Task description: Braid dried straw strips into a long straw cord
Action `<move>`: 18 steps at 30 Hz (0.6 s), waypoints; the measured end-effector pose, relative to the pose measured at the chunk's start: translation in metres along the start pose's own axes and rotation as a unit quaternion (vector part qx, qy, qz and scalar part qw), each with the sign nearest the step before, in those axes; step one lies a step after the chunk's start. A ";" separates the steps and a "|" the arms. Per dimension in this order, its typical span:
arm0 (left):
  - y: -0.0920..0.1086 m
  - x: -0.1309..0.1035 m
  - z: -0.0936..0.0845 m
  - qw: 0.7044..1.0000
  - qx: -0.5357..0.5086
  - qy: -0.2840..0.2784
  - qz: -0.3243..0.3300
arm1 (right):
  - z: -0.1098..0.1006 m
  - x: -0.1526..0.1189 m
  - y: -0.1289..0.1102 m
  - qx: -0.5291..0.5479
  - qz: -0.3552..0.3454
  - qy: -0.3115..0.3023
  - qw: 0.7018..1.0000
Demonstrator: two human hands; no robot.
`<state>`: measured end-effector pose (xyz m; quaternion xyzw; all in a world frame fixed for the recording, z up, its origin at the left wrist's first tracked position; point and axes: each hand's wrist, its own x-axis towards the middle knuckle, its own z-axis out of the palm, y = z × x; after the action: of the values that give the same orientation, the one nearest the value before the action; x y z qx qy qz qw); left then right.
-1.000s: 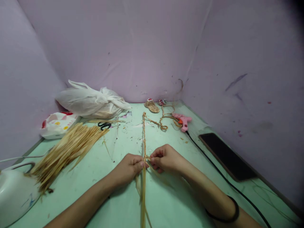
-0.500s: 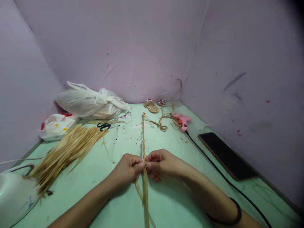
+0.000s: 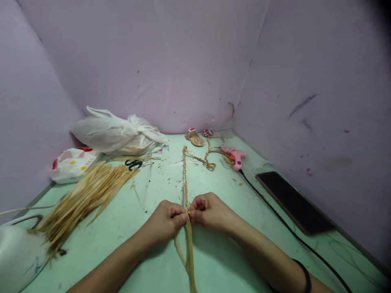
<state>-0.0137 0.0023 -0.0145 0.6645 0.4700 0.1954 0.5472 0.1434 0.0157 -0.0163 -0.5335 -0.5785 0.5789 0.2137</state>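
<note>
A thin braided straw cord runs down the middle of the pale green table, with loose flat strands hanging from its lower end. My left hand pinches the strands from the left at the point where the braid ends. From the right, my right hand pinches at the same spot, fingertips nearly touching the left thumb. Curled cord lies beyond, joined near the top of the braid.
Left: a straw bundle, black scissor handles, a plastic bag, a wipes pack and a white object. Right: a pink glue gun with a black cable and a phone. Woven pieces lie at the back.
The fingers of my right hand have curled in closer at the braid's end. The hanging strands have shifted slightly, and their lower end now leans to the right.
</note>
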 end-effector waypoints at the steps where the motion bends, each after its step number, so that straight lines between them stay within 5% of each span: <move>1: -0.001 0.000 0.000 1.000 0.012 0.010 0.001 | 0.001 0.001 0.002 -0.003 -0.010 0.007 1.000; 7: -0.002 -0.001 0.006 0.988 0.142 0.061 -0.001 | 0.004 0.004 0.004 -0.013 -0.009 0.032 0.999; 14: 0.005 -0.009 0.004 0.968 0.250 0.019 0.016 | 0.006 0.005 0.003 -0.054 -0.007 0.052 0.997; 18: 0.010 -0.012 0.008 0.951 0.305 0.044 -0.012 | 0.010 0.003 0.001 -0.078 0.001 0.074 0.994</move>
<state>-0.0088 -0.0121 -0.0048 0.7848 0.5385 0.0654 0.2997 0.1342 0.0139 -0.0205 -0.5902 -0.6039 0.4914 0.2134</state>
